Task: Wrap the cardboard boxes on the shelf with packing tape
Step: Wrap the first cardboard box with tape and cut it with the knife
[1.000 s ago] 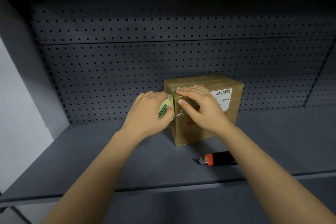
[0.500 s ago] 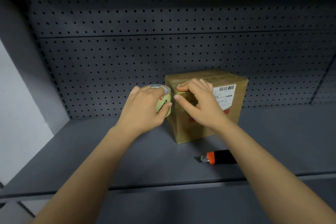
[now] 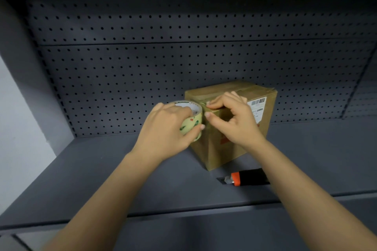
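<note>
A brown cardboard box [image 3: 230, 149] with a white barcode label stands on the dark grey shelf [image 3: 102, 185], turned corner-on to me. My left hand [image 3: 167, 130] grips a pale roll of packing tape [image 3: 192, 123] with green print, held against the box's upper left corner. My right hand [image 3: 234, 120] rests on the box's top front edge, fingertips on the top and thumb on the front face beside the roll. The tape strip itself is hard to make out.
A black utility knife [image 3: 244, 178] with an orange collar lies on the shelf just in front of the box, partly under my right forearm. A perforated back panel [image 3: 142, 67] closes the shelf behind. A grey upright stands at the left.
My left hand has lifted the tape roll from the box's front left face up to its top left corner. My right hand has stayed on the top edge.
</note>
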Motion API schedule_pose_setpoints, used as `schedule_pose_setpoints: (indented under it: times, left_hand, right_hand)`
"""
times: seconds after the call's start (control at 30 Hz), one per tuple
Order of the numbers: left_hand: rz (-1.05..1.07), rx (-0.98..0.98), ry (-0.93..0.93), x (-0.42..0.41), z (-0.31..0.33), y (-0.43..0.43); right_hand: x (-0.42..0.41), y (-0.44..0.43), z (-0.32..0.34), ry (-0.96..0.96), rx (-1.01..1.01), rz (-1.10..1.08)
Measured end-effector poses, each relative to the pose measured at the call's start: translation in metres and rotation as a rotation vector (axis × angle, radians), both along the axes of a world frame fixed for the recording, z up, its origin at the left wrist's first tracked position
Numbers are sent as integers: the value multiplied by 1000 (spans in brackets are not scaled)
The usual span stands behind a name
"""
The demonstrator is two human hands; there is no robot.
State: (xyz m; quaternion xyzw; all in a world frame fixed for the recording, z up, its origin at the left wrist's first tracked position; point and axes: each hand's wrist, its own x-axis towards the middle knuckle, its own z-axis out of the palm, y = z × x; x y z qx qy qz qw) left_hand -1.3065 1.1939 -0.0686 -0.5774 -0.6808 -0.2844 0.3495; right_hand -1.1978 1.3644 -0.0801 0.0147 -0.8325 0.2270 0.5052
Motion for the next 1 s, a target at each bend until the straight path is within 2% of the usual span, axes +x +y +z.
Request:
schedule_pose_setpoints:
  times: [0.2, 0.33, 0.47, 0.6, 0.87, 1.0]
  left_hand:
    - [-202, 99, 153, 17, -7, 10]
    - [-153, 150, 100, 18, -8, 12]
    - [-98, 102, 82, 23, -6, 13]
    - [-4, 87, -36, 16, -4, 9]
    - [34, 99, -2, 12, -7, 27]
    - [21, 158, 25, 6, -9, 26]
  right_hand:
    - [32, 14, 6, -19, -85, 92]
    - [30, 9, 8, -23, -109, 96]
    - [33, 7, 11, -35, -124, 119]
    - [36, 4, 15, -57, -123, 104]
    - [40, -7, 5, -57, -8, -67]
    - [36, -6, 8, -46, -60, -65]
